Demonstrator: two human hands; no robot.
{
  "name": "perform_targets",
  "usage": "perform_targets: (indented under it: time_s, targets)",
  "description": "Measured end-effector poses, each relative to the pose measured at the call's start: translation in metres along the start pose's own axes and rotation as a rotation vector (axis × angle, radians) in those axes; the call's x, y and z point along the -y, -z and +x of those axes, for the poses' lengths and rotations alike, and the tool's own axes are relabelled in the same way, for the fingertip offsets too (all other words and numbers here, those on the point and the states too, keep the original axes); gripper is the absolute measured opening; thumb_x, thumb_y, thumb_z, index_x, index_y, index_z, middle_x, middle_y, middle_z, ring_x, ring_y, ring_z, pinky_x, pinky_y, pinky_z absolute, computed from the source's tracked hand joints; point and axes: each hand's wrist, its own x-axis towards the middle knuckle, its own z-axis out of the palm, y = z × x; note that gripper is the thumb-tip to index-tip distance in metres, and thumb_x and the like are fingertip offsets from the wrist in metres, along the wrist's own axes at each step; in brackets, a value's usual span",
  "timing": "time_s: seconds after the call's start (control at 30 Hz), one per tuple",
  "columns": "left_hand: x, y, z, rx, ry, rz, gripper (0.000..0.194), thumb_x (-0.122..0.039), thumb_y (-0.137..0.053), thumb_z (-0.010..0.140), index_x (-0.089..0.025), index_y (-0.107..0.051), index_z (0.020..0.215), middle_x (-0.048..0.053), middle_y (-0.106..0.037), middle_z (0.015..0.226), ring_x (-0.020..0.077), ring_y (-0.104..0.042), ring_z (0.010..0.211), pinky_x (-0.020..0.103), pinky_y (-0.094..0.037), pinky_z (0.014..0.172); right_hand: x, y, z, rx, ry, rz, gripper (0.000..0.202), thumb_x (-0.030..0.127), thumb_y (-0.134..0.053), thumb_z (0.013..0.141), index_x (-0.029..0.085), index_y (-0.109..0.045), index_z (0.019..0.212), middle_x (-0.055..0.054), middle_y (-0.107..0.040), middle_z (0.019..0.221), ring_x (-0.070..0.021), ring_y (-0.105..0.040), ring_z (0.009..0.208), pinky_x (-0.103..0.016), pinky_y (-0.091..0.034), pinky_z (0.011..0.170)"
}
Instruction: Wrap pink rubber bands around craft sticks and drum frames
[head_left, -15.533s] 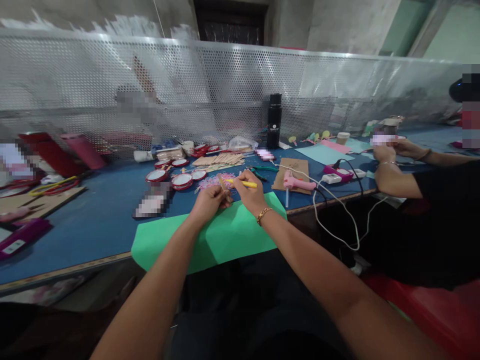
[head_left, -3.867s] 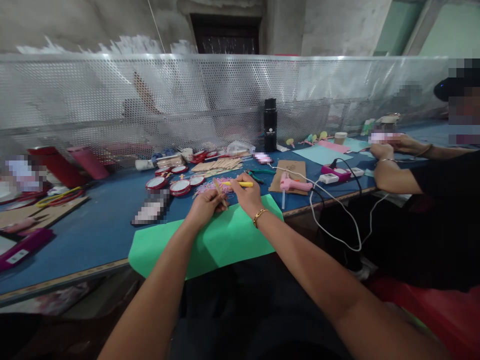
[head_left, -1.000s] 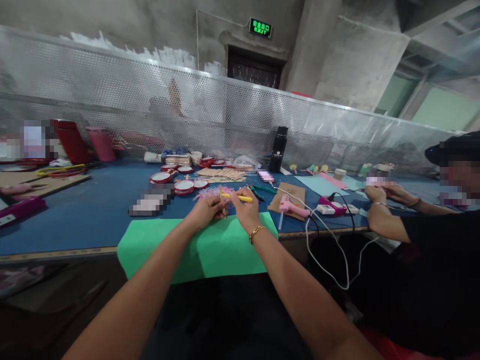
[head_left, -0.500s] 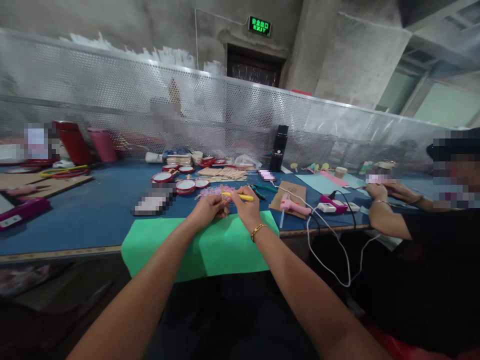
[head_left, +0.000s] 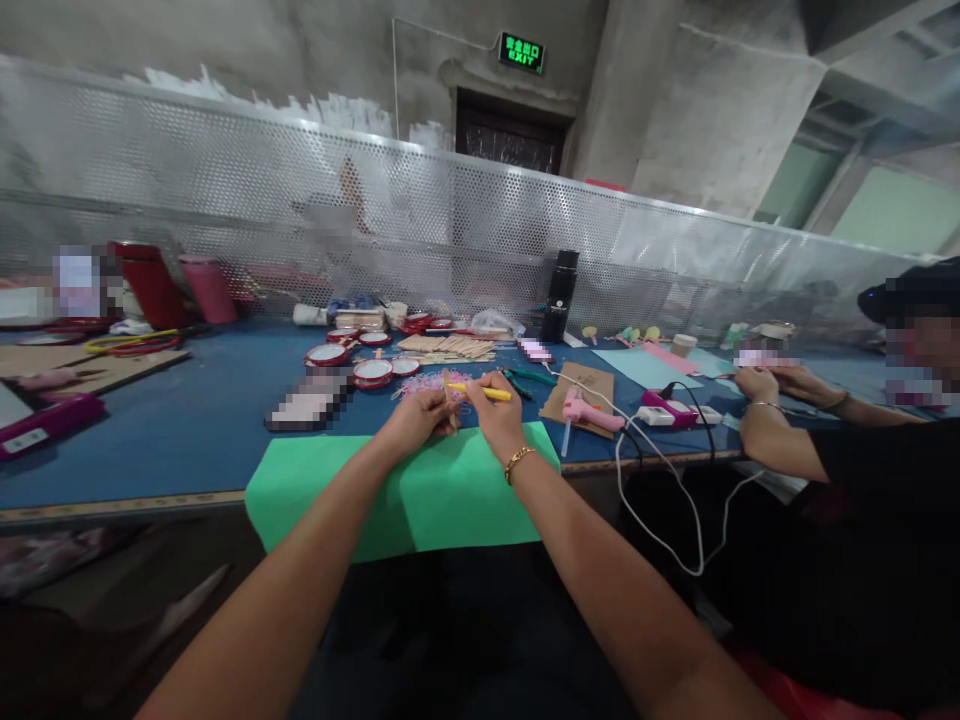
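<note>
My right hand [head_left: 498, 412] is closed around a slim yellow pen [head_left: 496, 394]. The pen lies nearly level, its tip pointing left at a flat wooden stick [head_left: 448, 379]. That stick is pinched upright in my left hand [head_left: 417, 418], partly hidden by the fingers. Whether the tip touches it I cannot tell. Both hands hover above the far edge of a green sheet [head_left: 315, 480] that hangs over the table's front. Just behind them lies a pile of thin pink and lilac bands [head_left: 420, 382].
Several red-rimmed small drums [head_left: 373, 373] and wooden sticks [head_left: 450, 345] lie behind my hands. To the right are green-handled pliers [head_left: 517, 382], a pink glue gun [head_left: 589, 410] on cardboard and white cables [head_left: 694, 510]. A phone [head_left: 309, 400] lies left. A co-worker [head_left: 885, 490] sits at right.
Almost nothing differs: the whole view has shifted very slightly. My hands keep the same hold on the stick and the pen.
</note>
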Motion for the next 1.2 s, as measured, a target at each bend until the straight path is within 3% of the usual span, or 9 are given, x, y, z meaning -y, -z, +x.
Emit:
perform_targets:
  time_s: [0.3, 0.6, 0.9, 1.2]
  targets:
    - [-0.0018, -0.0002, -0.0017, -0.015, 0.000, 0.019, 0.040, -0.057, -0.073, 0.075, -0.018, -0.062, 0.068, 0.002, -0.066, 0.062, 0.0134, -0.058, 0.054, 0.025, -0.047, 0.056, -0.0058, 0.0019, 0.0020, -0.075, -0.016, -0.044, 0.029, 0.045, -0.062, 0.083, 0.023, -0.056, 0.067, 0.003, -0.060, 0.065, -0.0153, -0.059, 0.067, -0.028, -0.047, 0.068]
    - [0.0002, 0.0003, -0.0003, -0.009, -0.001, -0.027, 0.036, -0.052, -0.074, 0.074, -0.017, -0.063, 0.068, 0.002, -0.066, 0.062, 0.0133, -0.058, 0.054, 0.026, -0.048, 0.057, -0.0013, 0.0007, 0.0011, -0.022, -0.029, -0.012, 0.027, 0.046, -0.062, 0.083, 0.023, -0.056, 0.070, 0.002, -0.062, 0.068, -0.0156, -0.059, 0.069, -0.028, -0.049, 0.069]
    - [0.0004, 0.0002, -0.0003, -0.006, -0.009, -0.020, 0.045, -0.061, -0.076, 0.070, -0.018, -0.063, 0.069, 0.002, -0.066, 0.063, 0.0126, -0.057, 0.054, 0.026, -0.048, 0.057, 0.0013, 0.0005, 0.0003, 0.001, 0.002, -0.035, 0.028, 0.047, -0.061, 0.084, 0.023, -0.057, 0.070, 0.001, -0.064, 0.070, -0.0162, -0.060, 0.070, -0.029, -0.049, 0.070]
    - [-0.0043, -0.0003, -0.0031, -0.020, 0.005, 0.004, 0.045, -0.061, -0.075, 0.071, -0.019, -0.061, 0.069, 0.001, -0.065, 0.062, 0.0122, -0.056, 0.053, 0.025, -0.048, 0.055, 0.0013, 0.0010, 0.0001, -0.042, -0.017, -0.028, 0.030, 0.049, -0.060, 0.084, 0.023, -0.055, 0.070, 0.002, -0.062, 0.067, -0.0157, -0.059, 0.068, -0.028, -0.049, 0.067]
